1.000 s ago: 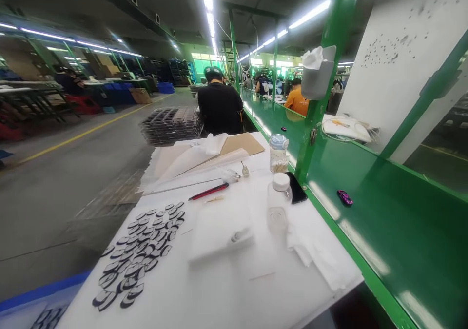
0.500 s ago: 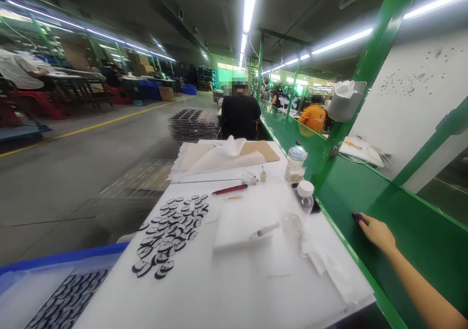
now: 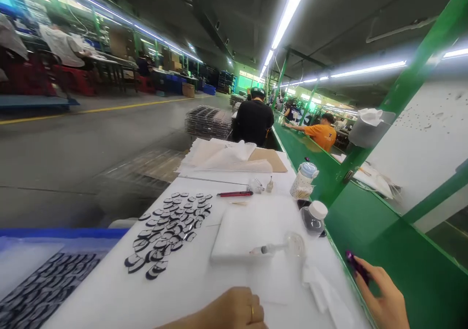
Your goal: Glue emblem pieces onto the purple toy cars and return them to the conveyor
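Observation:
My right hand (image 3: 382, 297) is at the lower right, over the edge between the white table and the green belt, its fingers pinched on a small purple object (image 3: 355, 263). At the bottom middle, low over the white table (image 3: 183, 290), my left hand (image 3: 237, 312) shows its back with a ring on one finger; the fingers look curled, and whether they hold anything is hidden. Ahead of my hands lie a white pad (image 3: 252, 229) with a syringe (image 3: 268, 248) and a spread of several black-and-white oval pieces (image 3: 168, 229).
A capped clear bottle (image 3: 314, 217), a jar of cotton swabs (image 3: 304, 180), a red-handled knife (image 3: 234, 194) and stacked paper sheets (image 3: 223, 156) sit farther along the table. A blue bin (image 3: 44, 270) of pieces stands at left. Other people work along the green belt (image 3: 365, 222) ahead.
My right hand has lifted the purple object off the green belt and drawn it back toward me. My left hand has come into view at the bottom. The view has swung left.

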Demonstrator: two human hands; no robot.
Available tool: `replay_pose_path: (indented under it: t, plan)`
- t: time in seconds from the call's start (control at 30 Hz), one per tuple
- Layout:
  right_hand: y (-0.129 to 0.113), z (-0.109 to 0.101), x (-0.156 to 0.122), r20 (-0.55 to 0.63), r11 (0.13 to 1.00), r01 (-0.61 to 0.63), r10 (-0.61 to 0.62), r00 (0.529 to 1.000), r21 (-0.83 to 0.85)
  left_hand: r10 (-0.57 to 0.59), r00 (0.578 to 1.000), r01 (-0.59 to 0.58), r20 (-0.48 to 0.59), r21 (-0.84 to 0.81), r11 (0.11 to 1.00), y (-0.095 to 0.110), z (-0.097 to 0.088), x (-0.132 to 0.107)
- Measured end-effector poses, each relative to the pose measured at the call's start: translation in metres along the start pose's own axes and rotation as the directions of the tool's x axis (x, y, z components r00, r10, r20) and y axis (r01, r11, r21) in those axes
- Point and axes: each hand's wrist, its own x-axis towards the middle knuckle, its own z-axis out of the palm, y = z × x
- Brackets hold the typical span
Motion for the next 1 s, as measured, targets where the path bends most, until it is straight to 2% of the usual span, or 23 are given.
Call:
replay_pose_path:
  t: [0.03,0.07,0.1,0.13,0.17,0.23,0.33,0.47,0.53,0.6,0.67,0.8,0.9,1.0]
  plan:
    - [-0.029,-0.001,-0.001,-0.021,0.954,0.272,-0.271,0.962,0.128,-0.026,1.000,0.026,0.010,-0.030,0.999,0.000,-0.010,0.004]
    - [-0.058,-0.002,0.001,-0.018,0.862,0.461,-0.468,0.884,0.210,-0.043,0.999,0.043,0.003,-0.059,0.997,0.001,-0.018,0.008]
    - [-0.087,-0.003,0.003,0.032,0.758,0.596,-0.624,0.780,0.265,-0.049,0.999,0.047,-0.021,-0.076,0.996,0.001,-0.023,0.011]
    - [-0.113,-0.002,0.007,0.075,0.667,0.679,-0.728,0.681,0.306,-0.051,0.998,0.048,-0.043,-0.081,0.996,0.000,-0.025,0.014]
    - [-0.134,0.000,0.012,0.093,0.608,0.721,-0.782,0.617,0.333,-0.046,0.997,0.041,-0.066,-0.075,0.996,0.000,-0.026,0.015]
    - [-0.161,0.008,0.017,0.135,0.563,0.721,-0.816,0.561,0.404,-0.025,0.995,0.021,-0.094,-0.040,0.999,-0.001,-0.024,0.015]
    - [-0.168,0.025,0.017,0.136,0.557,0.662,-0.806,0.575,0.502,-0.003,0.995,0.006,-0.101,0.035,0.999,-0.001,-0.020,0.013]
    - [-0.153,0.042,0.011,0.045,0.555,0.599,-0.754,0.655,0.577,-0.010,0.999,0.015,-0.041,0.114,0.993,-0.004,-0.021,0.015]
    - [-0.150,0.043,0.013,0.112,0.571,0.446,-0.691,0.714,0.689,0.029,0.999,-0.027,-0.016,0.107,0.994,-0.003,-0.020,0.021]
    - [-0.152,0.036,0.020,0.259,0.613,0.232,-0.604,0.754,0.755,0.087,0.996,-0.087,-0.011,0.057,0.995,0.001,-0.014,0.029]
    - [-0.156,0.024,0.033,0.432,0.704,0.089,-0.525,0.733,0.705,0.119,0.993,-0.120,-0.012,-0.018,0.993,0.006,-0.007,0.037]
    - [-0.166,0.003,0.062,0.663,0.881,0.087,-0.411,0.625,0.465,0.086,0.995,-0.089,-0.040,-0.093,0.992,0.014,-0.001,0.045]
    - [-0.170,0.002,0.072,0.718,0.924,0.089,-0.347,0.603,0.372,-0.028,1.000,0.027,-0.014,-0.085,0.996,0.012,-0.015,0.043]
    - [-0.164,0.000,0.074,0.739,0.914,0.064,-0.363,0.568,0.400,-0.189,0.979,0.196,0.070,-0.102,0.975,0.005,-0.031,0.041]
